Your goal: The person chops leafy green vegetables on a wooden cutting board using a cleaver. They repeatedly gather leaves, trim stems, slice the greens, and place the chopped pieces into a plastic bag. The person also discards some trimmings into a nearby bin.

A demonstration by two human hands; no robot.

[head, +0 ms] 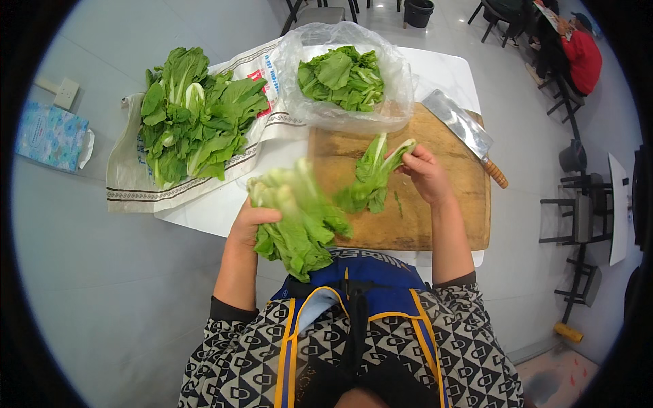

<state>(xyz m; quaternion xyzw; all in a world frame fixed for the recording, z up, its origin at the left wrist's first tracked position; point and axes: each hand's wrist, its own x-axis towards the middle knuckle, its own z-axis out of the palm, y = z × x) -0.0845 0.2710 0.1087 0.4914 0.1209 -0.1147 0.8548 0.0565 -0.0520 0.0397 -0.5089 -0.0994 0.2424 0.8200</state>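
Observation:
My left hand grips a bunch of leafy greens with pale stems, held near the board's left edge and partly blurred. Between the fingers of my right hand are the stem ends of a smaller piece of greens, its leaves over the wooden cutting board. A cleaver with a wooden handle lies across the board's upper right corner. Beyond the board, cut greens sit in a clear plastic bag. More whole greens are heaped on a woven sack at the left.
The white table holds the board, bag and sack. A tissue box is at the far left beside a wall socket. Chairs stand on the right. At the upper right, a person in red sits near others.

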